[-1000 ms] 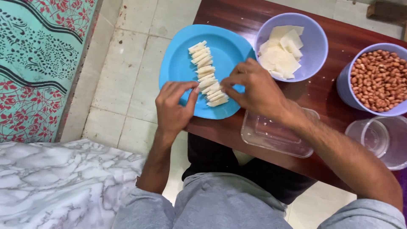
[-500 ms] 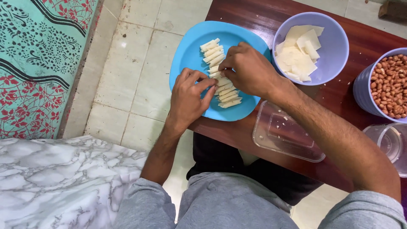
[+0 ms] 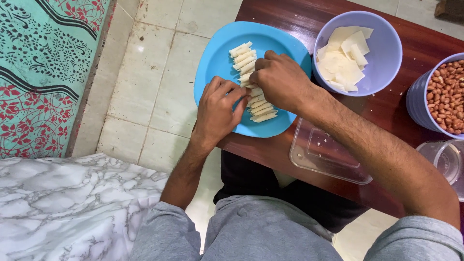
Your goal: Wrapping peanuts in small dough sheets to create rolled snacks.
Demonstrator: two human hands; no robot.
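A dark wooden table fills the right half of the frame, above a tiled floor. A marbled cloth is seen at lower left and a patterned fabric at upper left. A blue plate is set at the table's left edge, in the upper centre. On it a row of rolls, pale and stick-shaped, is laid from top to bottom. A lilac bowl of flat white pieces is placed just right of the plate, and a bowl of peanuts is cut by the right edge. A clear lid is laid below the lilac bowl, and a clear cup is seen at far right.

The left hand is rested on the plate's lower left, its fingers curled against the middle of the row. The right hand is held over the row's centre, fingertips pinched on a roll there.
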